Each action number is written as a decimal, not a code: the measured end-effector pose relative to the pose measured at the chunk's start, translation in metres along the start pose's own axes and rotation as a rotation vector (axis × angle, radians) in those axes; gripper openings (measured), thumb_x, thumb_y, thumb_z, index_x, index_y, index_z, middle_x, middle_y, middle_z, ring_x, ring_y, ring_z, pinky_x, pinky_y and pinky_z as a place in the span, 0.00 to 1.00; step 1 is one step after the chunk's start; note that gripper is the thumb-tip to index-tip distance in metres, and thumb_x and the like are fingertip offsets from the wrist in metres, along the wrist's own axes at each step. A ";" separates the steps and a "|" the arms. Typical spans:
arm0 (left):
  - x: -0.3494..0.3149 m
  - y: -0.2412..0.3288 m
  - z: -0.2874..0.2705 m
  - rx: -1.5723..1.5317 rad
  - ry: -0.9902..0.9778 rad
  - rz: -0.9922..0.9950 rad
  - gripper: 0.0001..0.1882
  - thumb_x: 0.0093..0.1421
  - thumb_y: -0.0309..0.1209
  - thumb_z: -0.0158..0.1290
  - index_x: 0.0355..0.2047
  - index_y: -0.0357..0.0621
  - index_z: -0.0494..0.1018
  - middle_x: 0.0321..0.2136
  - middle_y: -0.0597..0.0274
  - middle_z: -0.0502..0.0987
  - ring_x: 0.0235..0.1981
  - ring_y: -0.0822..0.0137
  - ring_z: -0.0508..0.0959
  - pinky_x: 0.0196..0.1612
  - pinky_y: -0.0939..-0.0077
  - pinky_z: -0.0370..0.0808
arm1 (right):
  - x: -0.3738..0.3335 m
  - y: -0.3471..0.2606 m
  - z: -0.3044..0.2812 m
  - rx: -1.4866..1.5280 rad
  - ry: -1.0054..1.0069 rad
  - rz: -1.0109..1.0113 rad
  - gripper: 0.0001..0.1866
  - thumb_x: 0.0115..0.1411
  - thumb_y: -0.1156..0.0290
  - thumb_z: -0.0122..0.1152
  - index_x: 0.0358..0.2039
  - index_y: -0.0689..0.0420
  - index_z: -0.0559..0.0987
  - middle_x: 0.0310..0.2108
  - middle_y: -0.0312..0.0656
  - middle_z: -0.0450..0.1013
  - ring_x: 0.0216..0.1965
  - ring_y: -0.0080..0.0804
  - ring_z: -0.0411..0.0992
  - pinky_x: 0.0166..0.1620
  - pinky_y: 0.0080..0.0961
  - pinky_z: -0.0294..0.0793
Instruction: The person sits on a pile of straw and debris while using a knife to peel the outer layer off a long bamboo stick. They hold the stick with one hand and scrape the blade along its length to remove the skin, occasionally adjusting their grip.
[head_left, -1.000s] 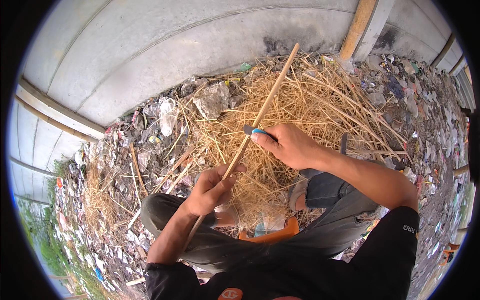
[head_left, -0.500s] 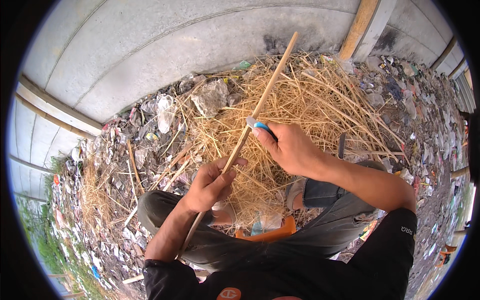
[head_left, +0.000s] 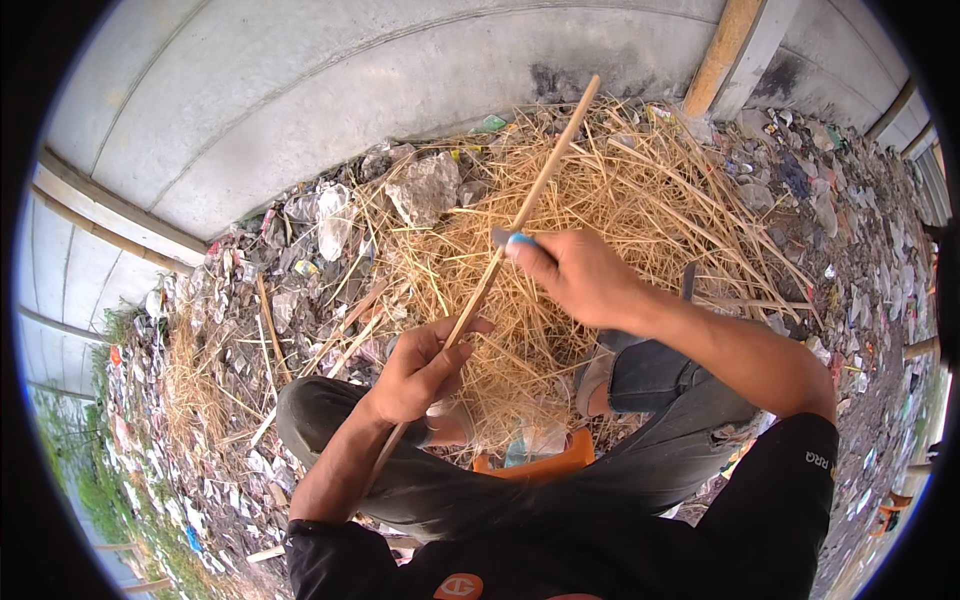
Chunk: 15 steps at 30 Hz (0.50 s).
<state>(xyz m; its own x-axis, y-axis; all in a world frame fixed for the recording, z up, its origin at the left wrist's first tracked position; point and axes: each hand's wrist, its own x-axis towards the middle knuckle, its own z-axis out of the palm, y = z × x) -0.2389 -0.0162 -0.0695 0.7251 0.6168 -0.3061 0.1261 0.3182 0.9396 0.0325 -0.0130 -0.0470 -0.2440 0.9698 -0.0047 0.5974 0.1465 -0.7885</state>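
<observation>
A long, thin wooden stick [head_left: 550, 175] slants from beside my left thigh up toward the wall. My left hand [head_left: 422, 370] is closed around its lower part. Farther up the stick, my right hand [head_left: 585, 275] grips a small knife [head_left: 517, 240] with a blue handle. Its short grey blade lies against the stick, and my fingers hide most of the handle. Beneath both hands spreads a heap of straw-coloured shavings and strips [head_left: 540, 310].
A grey concrete wall [head_left: 330, 80] with a wooden post [head_left: 722, 55] stands ahead. Plastic litter [head_left: 820, 200] and a pale rock [head_left: 422, 192] surround the heap. An orange seat edge [head_left: 540, 464] shows between my legs. A dark flat strip [head_left: 688, 280] is beyond my right forearm.
My right hand has shifted slightly upward and turned, covering more of the blue handle. The stick's far tip has dipped a little. My left hand keeps its grip in nearly the same place.
</observation>
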 end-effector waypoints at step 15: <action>0.000 0.001 -0.001 -0.017 -0.013 0.002 0.19 0.73 0.29 0.45 0.60 0.36 0.68 0.15 0.82 0.59 0.14 0.85 0.56 0.19 0.82 0.51 | 0.002 -0.004 -0.015 0.150 -0.176 0.149 0.31 0.73 0.45 0.47 0.24 0.61 0.73 0.11 0.34 0.60 0.14 0.25 0.60 0.21 0.31 0.62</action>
<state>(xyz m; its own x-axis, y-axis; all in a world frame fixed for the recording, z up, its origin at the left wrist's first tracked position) -0.2398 -0.0149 -0.0687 0.7341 0.6083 -0.3019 0.1132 0.3288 0.9376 0.0407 -0.0089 -0.0346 -0.2984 0.9278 -0.2238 0.5204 -0.0385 -0.8531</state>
